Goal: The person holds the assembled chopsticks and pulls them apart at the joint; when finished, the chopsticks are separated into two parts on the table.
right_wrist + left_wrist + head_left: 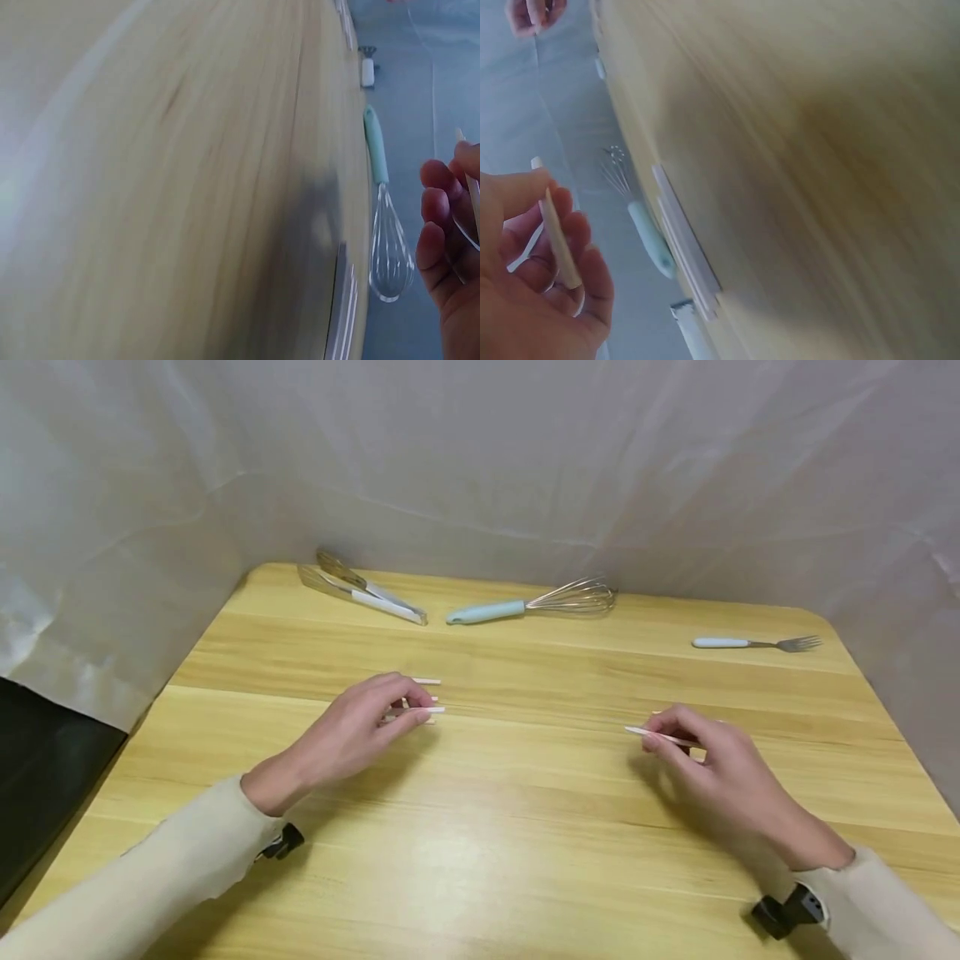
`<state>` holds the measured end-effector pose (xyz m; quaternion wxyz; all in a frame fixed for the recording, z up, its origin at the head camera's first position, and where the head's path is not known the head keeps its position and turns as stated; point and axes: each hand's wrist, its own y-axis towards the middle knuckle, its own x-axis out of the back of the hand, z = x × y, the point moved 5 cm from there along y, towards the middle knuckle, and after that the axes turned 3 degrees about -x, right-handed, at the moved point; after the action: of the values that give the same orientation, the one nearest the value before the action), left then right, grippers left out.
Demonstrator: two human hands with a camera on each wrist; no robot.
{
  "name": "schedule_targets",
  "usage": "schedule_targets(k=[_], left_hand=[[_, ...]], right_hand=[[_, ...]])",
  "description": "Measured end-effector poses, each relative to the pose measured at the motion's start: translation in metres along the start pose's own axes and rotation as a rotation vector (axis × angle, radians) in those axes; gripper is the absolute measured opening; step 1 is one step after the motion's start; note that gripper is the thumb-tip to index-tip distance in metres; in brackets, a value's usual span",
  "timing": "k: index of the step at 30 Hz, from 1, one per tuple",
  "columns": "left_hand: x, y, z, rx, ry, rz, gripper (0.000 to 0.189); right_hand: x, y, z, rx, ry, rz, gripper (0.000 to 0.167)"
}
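My left hand (363, 718) pinches a thin pale stick (560, 244) between thumb and fingers, above the left-middle part of the table. Beneath and behind that hand, several similar pale sticks (682, 236) lie side by side on the wood, partly covered by the fingers in the head view. Over on the right, my right hand (720, 768) holds another thin pale stick (636, 730) by thumb and fingertips, its tip pointing left. In the right wrist view, more pale sticks (342, 311) lie on the table below this hand.
Along the table's back edge lie tongs (382, 602) with white handles and a whisk (487, 612) with a light blue handle. A white-handled fork (723, 643) rests at the back right. Grey cloth (480, 468) hangs behind the wooden table (480, 827).
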<state>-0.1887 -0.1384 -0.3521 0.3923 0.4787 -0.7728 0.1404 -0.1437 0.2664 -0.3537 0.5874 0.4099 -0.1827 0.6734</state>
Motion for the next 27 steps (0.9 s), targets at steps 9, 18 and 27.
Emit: schedule_targets(k=[9, 18, 27], left_hand=[[-0.001, -0.006, 0.016, 0.009, 0.082, 0.055, 0.009], [-0.004, -0.011, 0.023, -0.021, 0.171, 0.125, 0.009], [-0.007, -0.014, 0.025, -0.056, 0.246, 0.149, 0.009]], right_hand=[[0.014, -0.017, -0.021, 0.081, -0.062, -0.032, 0.030], [0.018, -0.031, -0.038, 0.103, -0.137, 0.007, 0.035], [0.017, -0.034, -0.050, 0.063, -0.193, 0.045, 0.031]])
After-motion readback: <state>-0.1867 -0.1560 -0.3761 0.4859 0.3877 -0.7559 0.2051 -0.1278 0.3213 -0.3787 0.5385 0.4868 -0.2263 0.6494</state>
